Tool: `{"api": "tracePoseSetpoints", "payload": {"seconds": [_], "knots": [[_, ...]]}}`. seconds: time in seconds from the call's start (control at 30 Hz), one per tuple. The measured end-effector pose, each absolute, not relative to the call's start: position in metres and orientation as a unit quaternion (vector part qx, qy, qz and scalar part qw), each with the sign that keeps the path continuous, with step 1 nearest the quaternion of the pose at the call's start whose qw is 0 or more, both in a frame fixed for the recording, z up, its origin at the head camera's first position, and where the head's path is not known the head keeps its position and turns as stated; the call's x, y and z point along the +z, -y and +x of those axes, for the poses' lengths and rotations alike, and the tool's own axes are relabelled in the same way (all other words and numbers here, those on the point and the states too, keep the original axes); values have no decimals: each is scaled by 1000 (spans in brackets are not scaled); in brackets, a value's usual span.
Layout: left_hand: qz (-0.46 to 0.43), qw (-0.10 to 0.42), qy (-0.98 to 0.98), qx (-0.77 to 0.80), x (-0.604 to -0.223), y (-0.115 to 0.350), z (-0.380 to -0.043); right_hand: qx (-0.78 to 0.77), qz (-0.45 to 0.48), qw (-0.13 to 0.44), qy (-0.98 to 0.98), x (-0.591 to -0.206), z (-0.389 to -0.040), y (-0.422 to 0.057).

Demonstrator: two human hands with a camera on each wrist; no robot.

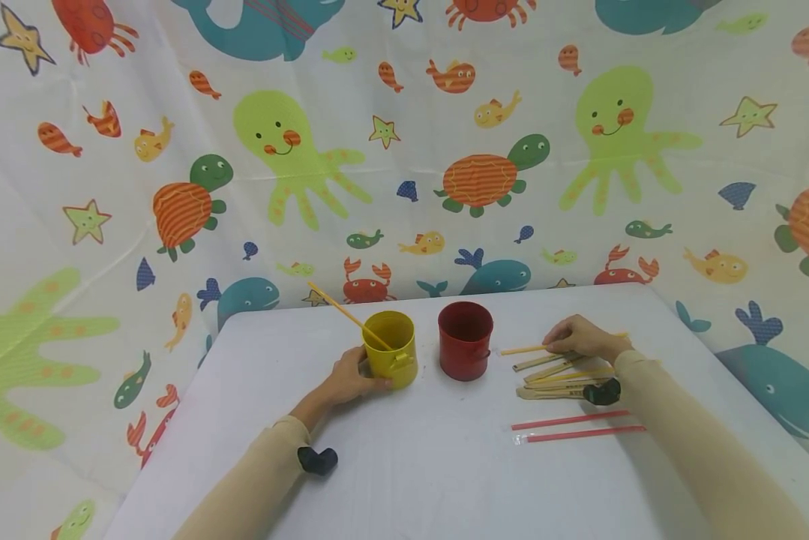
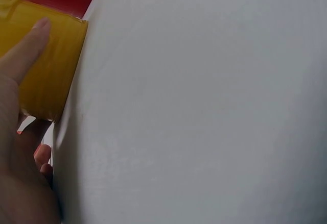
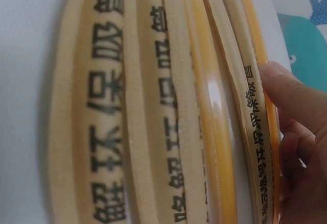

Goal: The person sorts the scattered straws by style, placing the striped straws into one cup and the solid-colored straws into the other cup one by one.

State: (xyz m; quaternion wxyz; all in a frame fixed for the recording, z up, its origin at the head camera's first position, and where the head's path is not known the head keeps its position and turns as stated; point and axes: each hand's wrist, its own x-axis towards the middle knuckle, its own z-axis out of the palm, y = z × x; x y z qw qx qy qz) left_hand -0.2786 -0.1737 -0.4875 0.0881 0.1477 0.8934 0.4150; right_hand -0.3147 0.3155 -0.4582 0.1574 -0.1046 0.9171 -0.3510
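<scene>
My left hand (image 1: pixel 346 381) holds a small yellow bucket (image 1: pixel 392 367) on the table, thumb on the near side and fingers behind it. One orange straw (image 1: pixel 340 309) leans inside, its upper end sticking out to the left. On the right, my right hand (image 1: pixel 585 337) pinches an orange straw (image 1: pixel 522 350) at the far side of a group of straws. Several paper-wrapped straws (image 1: pixel 546 393) with printed characters lie below that hand, with another orange straw (image 3: pixel 214 101) among them in the right wrist view.
A dark red bucket (image 1: pixel 463 352) stands just right of the yellow one. Two pinkish-red straws (image 1: pixel 569 420) lie nearer the front, on the white table (image 1: pixel 431 465). Behind the table hangs a cloth (image 1: pixel 404 210) printed with sea animals.
</scene>
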Motion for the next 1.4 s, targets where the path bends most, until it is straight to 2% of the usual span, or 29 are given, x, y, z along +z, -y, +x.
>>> {"api": "tracePoseSetpoints", "payload": {"seconds": [0.33,0.6,0.77,1.23,1.4], "knots": [[150,84,-892,417,-487,174,-277,-351,-90,150,-920,-458,-316,-317],[156,81,-894,413,-488,172,-277,-349,-69,92,-930,-447,-318,-328],[146,83,-897,409,-488,173,-277,-408,-52,63,-909,-429,-318,-327],[147,84,-894,414,-487,174,-277,-578,-52,88,-810,-366,-308,-287],[151,80,-893,416,-487,174,-277,-627,-72,72,-772,-348,-301,-264]]}}
